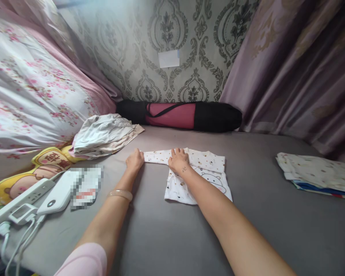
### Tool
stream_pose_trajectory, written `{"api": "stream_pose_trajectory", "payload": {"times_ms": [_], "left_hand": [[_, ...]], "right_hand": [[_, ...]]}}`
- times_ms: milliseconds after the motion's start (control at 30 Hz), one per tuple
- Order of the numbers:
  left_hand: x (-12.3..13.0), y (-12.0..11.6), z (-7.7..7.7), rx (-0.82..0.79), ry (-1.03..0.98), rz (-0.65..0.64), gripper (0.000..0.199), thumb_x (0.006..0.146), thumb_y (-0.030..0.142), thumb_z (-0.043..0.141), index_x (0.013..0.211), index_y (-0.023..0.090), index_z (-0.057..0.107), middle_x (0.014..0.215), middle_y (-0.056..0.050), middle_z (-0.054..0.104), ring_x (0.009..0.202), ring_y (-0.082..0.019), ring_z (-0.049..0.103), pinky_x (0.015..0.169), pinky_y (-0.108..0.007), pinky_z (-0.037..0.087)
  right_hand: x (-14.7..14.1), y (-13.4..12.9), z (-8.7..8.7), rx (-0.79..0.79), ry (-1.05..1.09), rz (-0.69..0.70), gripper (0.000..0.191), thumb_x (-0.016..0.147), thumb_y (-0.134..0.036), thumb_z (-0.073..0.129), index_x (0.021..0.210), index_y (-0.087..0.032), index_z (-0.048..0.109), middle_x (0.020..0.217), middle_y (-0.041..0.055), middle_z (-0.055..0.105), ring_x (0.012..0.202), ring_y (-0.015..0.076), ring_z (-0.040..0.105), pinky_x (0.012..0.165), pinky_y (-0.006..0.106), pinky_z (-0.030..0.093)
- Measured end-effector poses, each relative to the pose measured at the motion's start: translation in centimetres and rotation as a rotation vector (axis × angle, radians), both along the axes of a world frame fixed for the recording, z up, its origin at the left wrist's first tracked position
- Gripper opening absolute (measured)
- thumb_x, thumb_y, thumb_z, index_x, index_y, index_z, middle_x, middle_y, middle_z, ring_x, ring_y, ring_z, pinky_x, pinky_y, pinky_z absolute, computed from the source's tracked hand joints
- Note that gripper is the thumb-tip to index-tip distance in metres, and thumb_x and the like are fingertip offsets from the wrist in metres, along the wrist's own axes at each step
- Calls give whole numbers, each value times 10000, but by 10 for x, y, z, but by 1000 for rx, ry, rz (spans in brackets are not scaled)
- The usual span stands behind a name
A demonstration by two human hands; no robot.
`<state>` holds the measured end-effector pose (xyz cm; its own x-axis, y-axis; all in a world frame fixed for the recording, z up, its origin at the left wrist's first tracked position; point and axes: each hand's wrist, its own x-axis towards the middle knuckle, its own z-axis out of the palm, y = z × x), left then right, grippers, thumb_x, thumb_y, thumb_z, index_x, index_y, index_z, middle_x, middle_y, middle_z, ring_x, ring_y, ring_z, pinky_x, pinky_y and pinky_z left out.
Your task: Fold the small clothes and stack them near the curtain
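A small white garment (208, 161) with tiny prints and a cartoon animal face lies on the grey sheet in front of me. One sleeve stretches out to the left. My left hand (135, 160) has its fingers closed on the end of that sleeve. My right hand (178, 159) rests on the garment where the sleeve meets the body, fingers spread and pressing down. The right side of the garment's top is folded over, and its lower part lies partly hidden under my right forearm.
Crumpled cloths (103, 134) lie at the back left, and folded clothes (319, 172) at the right. A black and pink bag (172, 115) lies along the wall. A power strip (31, 197), white power bank (57, 193), cables and yellow pillow (53, 157) are on the left.
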<state>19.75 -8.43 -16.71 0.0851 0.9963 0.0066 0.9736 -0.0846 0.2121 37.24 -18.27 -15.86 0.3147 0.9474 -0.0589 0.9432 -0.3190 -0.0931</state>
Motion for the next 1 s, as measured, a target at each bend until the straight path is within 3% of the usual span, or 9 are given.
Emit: {"api": "stream_pose_trajectory", "payload": {"times_ms": [300, 500, 800, 900, 1000], "left_hand": [[-8, 19, -1, -80, -107, 59, 330, 888, 376, 391, 1030, 191, 625, 1138, -166, 673, 1084, -314, 617, 804, -366, 471], [-9, 20, 2, -106, -124, 77, 317, 858, 367, 423, 1019, 192, 632, 1120, -163, 682, 1073, -318, 624, 798, -365, 475], [-12, 25, -5, -76, -161, 60, 292, 815, 400, 470, 932, 195, 641, 1042, -170, 697, 1015, -338, 636, 768, -373, 481], [-13, 26, -2, -53, -208, 17, 255, 780, 400, 507, 830, 187, 637, 902, -142, 707, 921, -309, 656, 733, -340, 486], [-12, 24, 4, -13, -241, 1, 262, 777, 409, 494, 793, 182, 624, 787, -102, 688, 845, -272, 657, 711, -313, 483]], "right_hand": [[-5, -1, 5, -53, -31, 26, 578, 922, -290, 395, 1485, -386, 305, 1376, 168, 409, 1152, 346, 436, 861, 507, 379], [-3, 0, 3, -38, -6, 15, 563, 930, -319, 355, 1483, -211, 356, 1372, 202, 416, 1189, 343, 398, 883, 486, 389], [6, -3, 2, -31, 46, 17, 531, 958, -379, 312, 1473, -267, 373, 1415, 149, 432, 1241, 315, 393, 981, 469, 299], [10, -10, -1, 57, 119, 23, 546, 964, -441, 302, 1462, -233, 382, 1398, 146, 468, 1240, 301, 412, 1000, 448, 297], [14, -21, -7, 218, 156, 28, 569, 978, -398, 283, 1472, -122, 336, 1471, 152, 411, 1350, 264, 317, 1098, 405, 196]]}}
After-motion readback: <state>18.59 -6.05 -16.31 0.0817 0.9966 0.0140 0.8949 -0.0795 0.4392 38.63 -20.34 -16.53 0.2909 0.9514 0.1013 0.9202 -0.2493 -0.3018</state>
